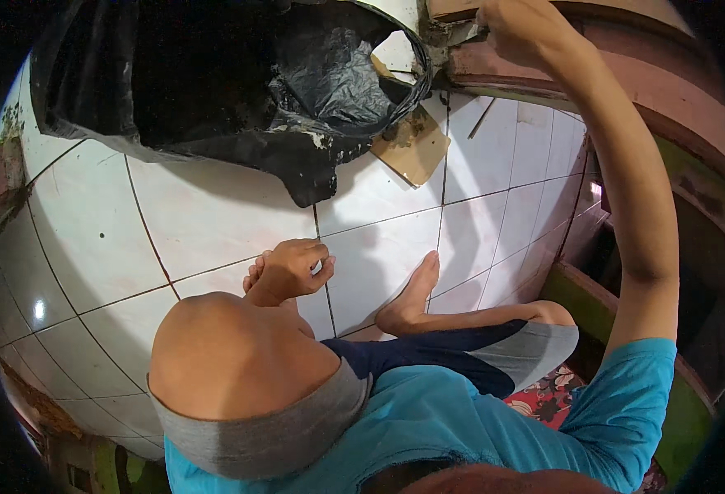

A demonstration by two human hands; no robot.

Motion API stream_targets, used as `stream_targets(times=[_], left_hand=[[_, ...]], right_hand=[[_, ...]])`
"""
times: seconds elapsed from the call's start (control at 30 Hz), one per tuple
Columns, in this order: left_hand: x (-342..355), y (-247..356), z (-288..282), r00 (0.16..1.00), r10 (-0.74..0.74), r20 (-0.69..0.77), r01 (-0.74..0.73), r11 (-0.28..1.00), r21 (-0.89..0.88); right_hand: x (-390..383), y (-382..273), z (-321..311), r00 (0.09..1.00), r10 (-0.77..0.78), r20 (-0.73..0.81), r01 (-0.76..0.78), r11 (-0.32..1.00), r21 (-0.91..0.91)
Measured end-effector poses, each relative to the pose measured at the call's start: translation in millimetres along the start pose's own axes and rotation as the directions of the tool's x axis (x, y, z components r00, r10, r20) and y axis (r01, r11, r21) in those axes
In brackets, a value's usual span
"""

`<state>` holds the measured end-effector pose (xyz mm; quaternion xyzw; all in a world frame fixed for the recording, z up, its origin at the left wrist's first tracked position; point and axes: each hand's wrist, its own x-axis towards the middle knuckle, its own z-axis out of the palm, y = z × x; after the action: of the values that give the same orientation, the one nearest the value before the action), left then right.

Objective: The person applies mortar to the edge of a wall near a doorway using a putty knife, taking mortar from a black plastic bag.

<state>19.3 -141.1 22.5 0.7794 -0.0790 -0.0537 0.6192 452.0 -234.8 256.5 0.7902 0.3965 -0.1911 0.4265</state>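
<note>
My left hand (pixel 295 265) rests beside my bare left shin, above the foot, with its fingers loosely curled and no object visible in them. My right arm reaches up to the top right edge, where my right hand (pixel 517 31) is closed on a small pale grey piece (pixel 468 33) against the brown ledge, too small to make out. Left of it lies a large crumpled black plastic bag (pixel 181 74), torn and flecked with white. A piece of brown cardboard (pixel 412 160) sticks out from under it on the white tiles (pixel 379 235).
Stepped pinkish and brown ledges (pixel 659 115) line the right side, above green-painted boards (pixel 675 169). A thin dark stick (pixel 482 117) lies on the tiles near them. Red floral cloth (pixel 535 395) shows beside my bent right leg. A reddish-brown edge (pixel 4 189) borders the left side.
</note>
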Motion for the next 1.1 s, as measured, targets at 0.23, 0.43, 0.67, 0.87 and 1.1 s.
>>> stream_targets(times=[0.23, 0.43, 0.67, 0.87, 1.1], left_hand=[[1.2, -1.8, 3.3, 1.000, -0.007, -0.002, 0.007, 1.000, 0.026], [4.0, -2.4, 5.2, 0.999, 0.032, -0.024, -0.031, 0.999, 0.027], [-1.3, -3.6, 3.6, 1.000, -0.001, 0.021, 0.000, 0.999, 0.046], [2.0, 0.0, 4.0, 1.000, 0.009, 0.010, -0.009, 0.999, 0.031], [4.6, 0.9, 2.1, 1.000, 0.019, -0.002, -0.019, 0.999, 0.034]], right_hand=[[36.0, 2.4, 45.1, 0.999, -0.025, 0.019, 0.023, 0.994, 0.109], [49.2, 23.0, 86.2, 0.971, -0.063, -0.231, 0.097, 0.986, 0.139], [11.5, -4.5, 14.0, 0.998, -0.004, -0.069, 0.004, 1.000, 0.002], [6.4, -11.6, 18.8, 0.998, 0.056, 0.005, -0.056, 0.994, 0.098], [-58.0, -21.6, 16.6, 0.924, -0.032, -0.381, 0.137, 0.958, 0.251]])
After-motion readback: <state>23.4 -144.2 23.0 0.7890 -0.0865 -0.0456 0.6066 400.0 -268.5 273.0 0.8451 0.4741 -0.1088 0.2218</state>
